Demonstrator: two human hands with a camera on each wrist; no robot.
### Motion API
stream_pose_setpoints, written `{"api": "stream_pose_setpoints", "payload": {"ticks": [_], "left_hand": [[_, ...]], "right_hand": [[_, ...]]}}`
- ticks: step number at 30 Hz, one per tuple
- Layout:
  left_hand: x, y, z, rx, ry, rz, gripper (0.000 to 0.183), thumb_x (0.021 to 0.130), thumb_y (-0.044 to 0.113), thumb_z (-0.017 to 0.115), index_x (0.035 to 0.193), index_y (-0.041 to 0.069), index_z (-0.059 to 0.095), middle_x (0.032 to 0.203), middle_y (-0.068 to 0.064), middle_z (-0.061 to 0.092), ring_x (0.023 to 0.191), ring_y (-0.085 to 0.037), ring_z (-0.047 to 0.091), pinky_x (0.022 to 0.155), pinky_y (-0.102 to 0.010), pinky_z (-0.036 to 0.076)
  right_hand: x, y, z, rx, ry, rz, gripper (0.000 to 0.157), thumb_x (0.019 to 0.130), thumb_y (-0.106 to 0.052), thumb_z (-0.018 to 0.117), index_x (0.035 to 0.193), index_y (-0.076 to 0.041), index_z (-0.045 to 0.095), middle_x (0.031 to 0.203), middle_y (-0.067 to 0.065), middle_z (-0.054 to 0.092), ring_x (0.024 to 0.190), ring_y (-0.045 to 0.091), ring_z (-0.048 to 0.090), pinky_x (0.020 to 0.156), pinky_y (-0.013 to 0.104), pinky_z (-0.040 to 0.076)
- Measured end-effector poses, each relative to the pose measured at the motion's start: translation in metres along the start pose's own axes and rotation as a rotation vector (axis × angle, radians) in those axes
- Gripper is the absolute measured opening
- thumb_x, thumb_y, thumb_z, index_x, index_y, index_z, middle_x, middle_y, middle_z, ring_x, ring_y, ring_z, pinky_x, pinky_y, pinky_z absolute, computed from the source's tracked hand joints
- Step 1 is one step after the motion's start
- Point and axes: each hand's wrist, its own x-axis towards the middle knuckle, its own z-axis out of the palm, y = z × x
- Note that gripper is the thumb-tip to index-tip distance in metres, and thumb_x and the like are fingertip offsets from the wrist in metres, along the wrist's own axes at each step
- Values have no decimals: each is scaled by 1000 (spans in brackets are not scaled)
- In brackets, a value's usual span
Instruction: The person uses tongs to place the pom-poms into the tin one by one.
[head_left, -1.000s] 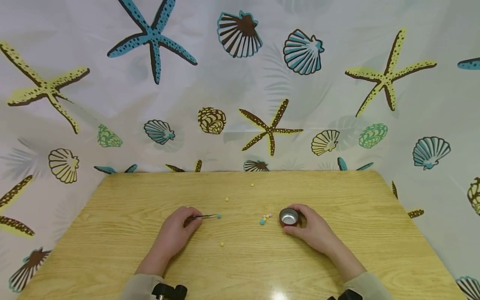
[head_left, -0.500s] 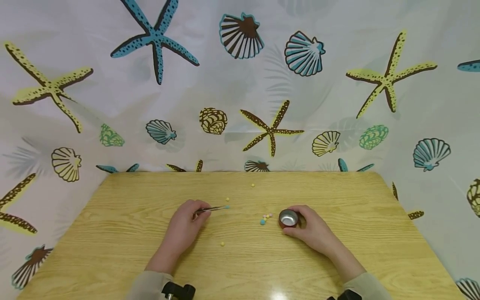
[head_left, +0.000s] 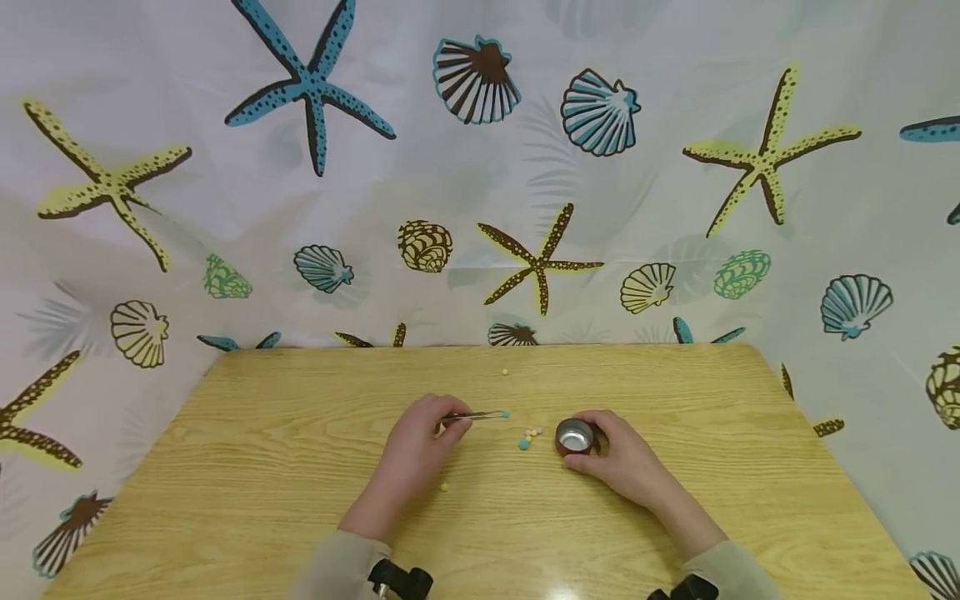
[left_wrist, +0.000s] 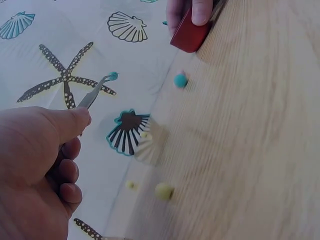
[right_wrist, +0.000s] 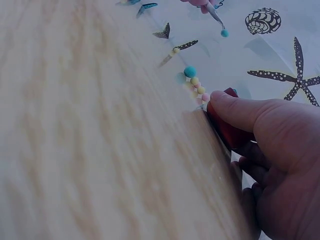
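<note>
My left hand point(head_left: 422, 437) pinches a pair of metal tweezers point(head_left: 480, 415) between thumb and fingers. The bent tips of the tweezers grip a small blue bead point(left_wrist: 113, 76), held above the wooden table. On the right, my right hand point(head_left: 618, 454) holds a small round red tin point(head_left: 574, 437) with a silvery inside, standing mouth up on the table. Between the two hands, just left of the tin, lies a little cluster of yellow and pink beads point(head_left: 533, 432) with a larger blue bead point(head_left: 523, 445) at its near side.
One yellow bead point(head_left: 505, 372) lies toward the back of the wooden table point(head_left: 315, 379). Another yellow bead point(head_left: 444, 487) is close to my left wrist. Behind the table hangs a white cloth point(head_left: 465, 183) printed with starfish and shells.
My left hand has moved right and slightly away from me, carrying the tweezers and blue bead toward the cluster and tin. My right hand and the tin stay in place.
</note>
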Motion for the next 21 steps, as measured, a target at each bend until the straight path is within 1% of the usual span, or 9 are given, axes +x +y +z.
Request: {"api": "stream_pose_setpoints", "payload": {"ticks": [5,14,17,21], "left_hand": [[3,13,16,21,-2,46,8,107,17,75,113,14,80,105,4,69,95,-16,61,85,-42,53],[10,36,38,36,-31,75,7,108,19,75,112,16,80,105,4,70,96,-16,64,85,-40,55],[12,42,44,34,-42,80,6,108,19,76,112,17,80,105,4,70,97,-16,65,85,-39,56],[14,45,52,62,-46,99,5,107,19,77,111,18,80,101,5,68,96,-16,65,83,-37,56]], "right_hand": [[0,2,2,8,1,-2,63,94,-32,92,146,-8,65,145,12,65,140,36,58,119,60,42],[1,1,3,0,6,-5,61,94,-32,92,145,-9,66,143,11,66,138,34,59,119,58,42],[1,1,3,-4,10,-5,60,94,-32,92,144,-9,67,142,10,67,138,34,60,119,58,42],[1,2,2,-9,8,-7,60,94,-32,92,144,-9,67,143,11,66,138,34,59,119,59,41]]}}
